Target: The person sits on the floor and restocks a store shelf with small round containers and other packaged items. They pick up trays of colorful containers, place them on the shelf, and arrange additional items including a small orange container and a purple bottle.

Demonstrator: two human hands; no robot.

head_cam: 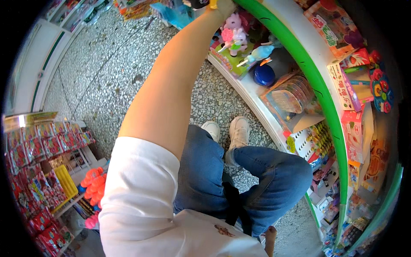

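My left arm in a white sleeve reaches up the picture to a shelf. My left hand (223, 7) is cut off by the top edge, beside a yellow item (213, 4) and a dark package (196, 3); its grip cannot be made out. Just below the wrist stand a pink toy figure (233, 22) and a white-and-pink rabbit toy (238, 40) on a green printed box (229, 61). A light-blue toy (261, 53) and a round blue lid (264, 75) are close by. My right hand is out of view; only a sliver of skin shows at the bottom.
A green-edged shelf (308, 69) curves down the right, with boxed goods above and a clear pack of round items (292, 93) below. Hanging red packets (33, 149), a yellow tray (64, 183) and orange toys (93, 184) fill the left. My legs are over the speckled floor (106, 67).
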